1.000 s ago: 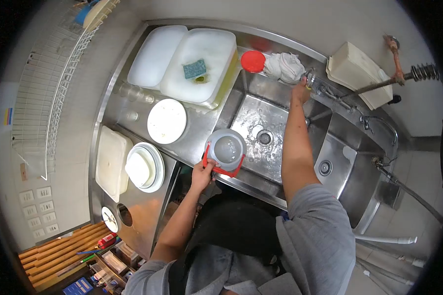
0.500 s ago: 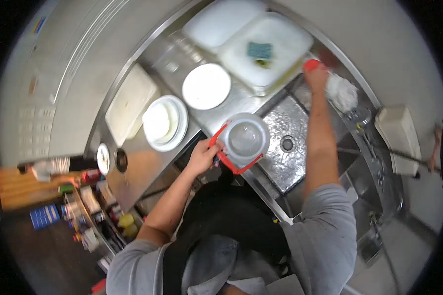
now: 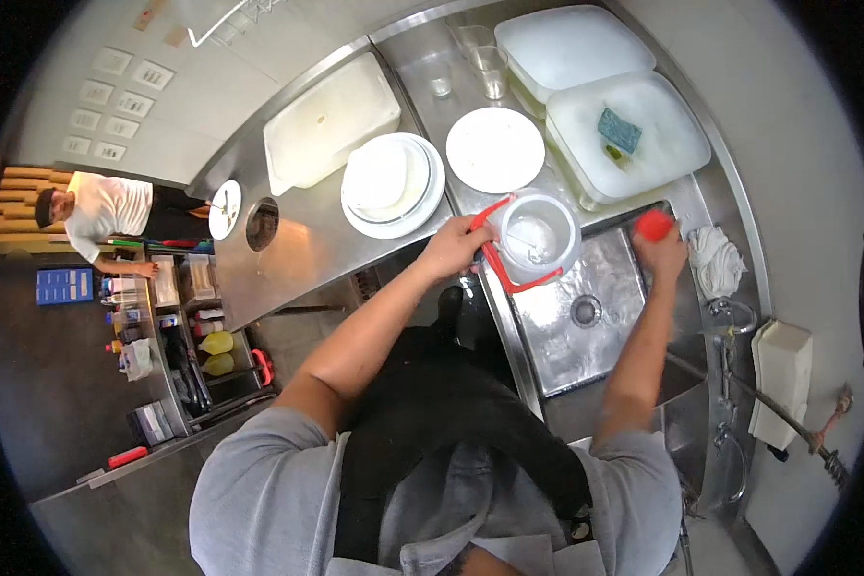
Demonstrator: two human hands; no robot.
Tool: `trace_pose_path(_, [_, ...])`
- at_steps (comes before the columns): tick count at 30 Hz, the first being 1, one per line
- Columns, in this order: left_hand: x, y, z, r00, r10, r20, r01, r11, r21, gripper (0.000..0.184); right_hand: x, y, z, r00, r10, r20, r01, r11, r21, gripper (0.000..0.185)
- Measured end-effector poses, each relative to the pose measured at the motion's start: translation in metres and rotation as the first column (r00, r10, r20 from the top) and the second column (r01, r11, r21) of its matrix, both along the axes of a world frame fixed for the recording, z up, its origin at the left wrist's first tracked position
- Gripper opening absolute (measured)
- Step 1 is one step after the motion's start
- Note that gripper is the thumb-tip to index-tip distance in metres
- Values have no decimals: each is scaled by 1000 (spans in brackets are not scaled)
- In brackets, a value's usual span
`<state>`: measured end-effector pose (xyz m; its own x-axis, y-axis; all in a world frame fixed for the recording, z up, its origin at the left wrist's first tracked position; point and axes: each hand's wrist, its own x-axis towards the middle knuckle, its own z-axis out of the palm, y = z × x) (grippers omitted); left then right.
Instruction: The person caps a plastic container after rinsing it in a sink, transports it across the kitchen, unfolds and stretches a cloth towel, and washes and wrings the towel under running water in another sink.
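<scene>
My left hand (image 3: 459,248) is closed on the red handle (image 3: 495,261) of a small pale bucket (image 3: 540,237). The bucket is tipped so that its round mouth faces me, above the near left corner of the sink (image 3: 578,346). Some clear liquid or a wet shine shows inside it. Over the sink's right side, my right hand (image 3: 660,254) is closed around a round red object (image 3: 654,226), whose kind I cannot make out. A crumpled white cloth (image 3: 717,263) lies just right of that hand.
Two large whitish tubs (image 3: 691,158) stand behind the sink, the nearer with a green sponge (image 3: 619,131) in it. A white plate (image 3: 495,150), stacked dishes (image 3: 394,216) and a tray (image 3: 331,120) occupy the counter. Taps (image 3: 732,315) line the right. Another person (image 3: 106,211) stands far left.
My view has turned, so the counter and sink appear shifted, and another person now shows at left. My right hand has come slightly nearer me with the red object; my left still holds the bucket.
</scene>
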<state>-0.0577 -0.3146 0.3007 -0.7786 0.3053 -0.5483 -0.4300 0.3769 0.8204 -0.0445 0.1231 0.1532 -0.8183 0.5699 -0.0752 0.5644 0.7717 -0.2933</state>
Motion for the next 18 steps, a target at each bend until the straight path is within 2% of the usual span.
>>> trace_pose_path(1, [-3,-3,-10,1000,13,8,-13,999,44,29,29,4,-23,1000,29,-2,-29,983,-180,118])
trace_pose_path(2, [-4,-4,-11,1000,29,4,-29,997,68,29,68,-1,-50,999,15,37,0,923,-384,105])
trace_pose_path(3, [-5,-5,-17,1000,31,-1,-31,994,108,29,117,-15,-82,995,-27,97,80,798,-597,93])
trace_pose_path(4, [-9,-9,-24,1000,27,0,-27,989,145,29,177,-43,-120,980,-109,165,197,587,-785,80])
trace_pose_path(5, [-15,-9,-30,1000,12,-29,-7,986,165,28,246,-72,-149,957,-199,213,272,341,-900,68])
trace_pose_path(6, [-15,-9,-26,999,-5,-34,10,987,162,27,289,-93,-168,947,-246,206,253,179,-951,56])
trace_pose_path(7, [-17,-6,-24,999,-25,-26,29,989,146,27,265,-99,-154,462,-589,663,598,-344,-724,60])
trace_pose_path(8, [-18,-7,-21,999,-50,-14,51,991,120,27,251,-97,-132,453,-601,658,588,-353,-728,60])
trace_pose_path(10, [-17,-12,-16,997,-82,-14,83,987,135,27,251,-98,-88,569,-640,516,269,-448,-853,63])
trace_pose_path(12, [-22,-9,-21,992,-122,-19,123,977,173,27,210,-121,-10,735,-660,156,52,-175,-983,80])
trace_pose_path(13, [-26,-10,-29,992,-127,-27,130,975,179,26,186,-136,36,812,-583,-19,50,103,-993,91])
trace_pose_path(14, [-28,-11,-34,991,-128,-32,131,975,181,25,164,-156,78,879,-452,-154,26,367,-930,103])
trace_pose_path(16, [-28,-11,-29,986,-158,-54,166,962,215,24,122,-195,137,880,-199,-432,-145,753,-642,117])
trace_pose_path(17, [-28,-11,-27,984,-169,-60,178,959,219,23,99,-209,152,840,-10,-543,-286,842,-458,119])
trace_pose_path(18, [-27,-13,-24,982,-181,-59,190,957,221,23,77,-223,163,777,189,-601,-408,877,-252,121])
